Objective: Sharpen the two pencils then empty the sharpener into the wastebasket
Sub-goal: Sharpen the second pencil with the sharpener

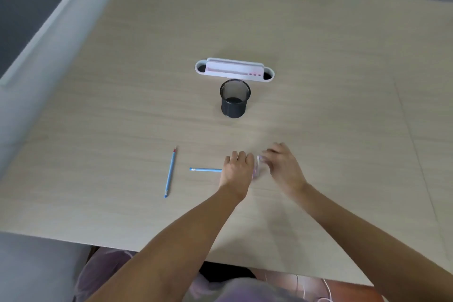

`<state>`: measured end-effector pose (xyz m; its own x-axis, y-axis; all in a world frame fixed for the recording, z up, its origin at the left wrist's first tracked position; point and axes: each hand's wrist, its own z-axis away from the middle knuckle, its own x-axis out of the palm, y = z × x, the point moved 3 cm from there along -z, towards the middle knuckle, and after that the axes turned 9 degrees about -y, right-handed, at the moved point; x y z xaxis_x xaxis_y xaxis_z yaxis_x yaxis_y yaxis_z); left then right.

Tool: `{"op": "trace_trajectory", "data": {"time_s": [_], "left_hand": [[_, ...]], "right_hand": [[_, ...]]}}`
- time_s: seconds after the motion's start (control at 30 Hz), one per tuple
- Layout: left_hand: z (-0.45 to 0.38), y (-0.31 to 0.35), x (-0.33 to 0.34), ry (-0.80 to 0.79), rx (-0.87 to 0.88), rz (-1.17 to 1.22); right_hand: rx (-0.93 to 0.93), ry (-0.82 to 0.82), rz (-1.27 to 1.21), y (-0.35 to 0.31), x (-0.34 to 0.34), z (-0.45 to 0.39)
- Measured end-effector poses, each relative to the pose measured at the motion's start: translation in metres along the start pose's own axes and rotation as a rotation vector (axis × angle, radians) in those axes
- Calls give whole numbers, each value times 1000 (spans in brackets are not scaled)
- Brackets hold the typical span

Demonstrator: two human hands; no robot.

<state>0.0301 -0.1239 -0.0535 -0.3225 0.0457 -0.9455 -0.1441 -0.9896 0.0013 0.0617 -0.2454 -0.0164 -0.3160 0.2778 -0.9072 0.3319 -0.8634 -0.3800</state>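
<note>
While both hands are meeting near the front of the desk [318, 61]: the scene is reading as follows.
Left hand [239, 167]: fingers are closing over a blue pencil [205, 169], its eraser end sticking out leftward.
Right hand [282, 164]: blurred; fingers are curling around what is probably a small clear sharpener [257, 167], just beside the left hand.
Second pencil [170, 172]: lying loose on the desk, red tip pointing away.
Mesh wastebasket [234, 98]: standing upright mid-desk, just before a white organizer [234, 70].

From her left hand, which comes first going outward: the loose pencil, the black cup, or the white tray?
From the left hand:
1. Loose pencil, on its left, lying on the table.
2. Black cup, ahead, mid-table.
3. White tray, just behind the cup, farthest.
</note>
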Motion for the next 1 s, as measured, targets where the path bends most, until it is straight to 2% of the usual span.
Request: {"op": "trace_trajectory", "data": {"time_s": [0.1, 0.17, 0.23, 0.37, 0.47, 0.53, 0.57, 0.67, 0.77, 0.93, 1.0], "left_hand": [[-1, 0, 0, -15, -14, 3], [-3, 1, 1, -51, -17, 10], [-2, 2, 1, -83, -14, 13], [-3, 3, -2, -72, 17, 28], [-2, 2, -1, -66, 18, 49], [-2, 1, -2, -46, 6, 45], [-2, 1, -1, -53, 11, 44], [-3, 2, 2, -75, 4, 60], [-4, 3, 2, -97, -12, 61], [-4, 3, 2, -76, 12, 46], [-3, 5, 0, -61, 26, 57]], "right_hand": [[43, -174, 83, 4, 20, -16], [-26, -219, 132, -3, 35, -4], [7, -175, 97, -7, 47, 24], [72, -8, -222, -1, 48, 65], [-6, 41, -215, -2, 24, 53], [6, 97, -171, 1, 9, 25], [25, 99, -156, 5, 5, 9], [6, -30, -24, 3, 16, -16], [-60, -71, 134, -4, 43, 10], [28, 24, -177, 2, 56, 64], [-4, 46, -233, 2, 42, 65]]}}
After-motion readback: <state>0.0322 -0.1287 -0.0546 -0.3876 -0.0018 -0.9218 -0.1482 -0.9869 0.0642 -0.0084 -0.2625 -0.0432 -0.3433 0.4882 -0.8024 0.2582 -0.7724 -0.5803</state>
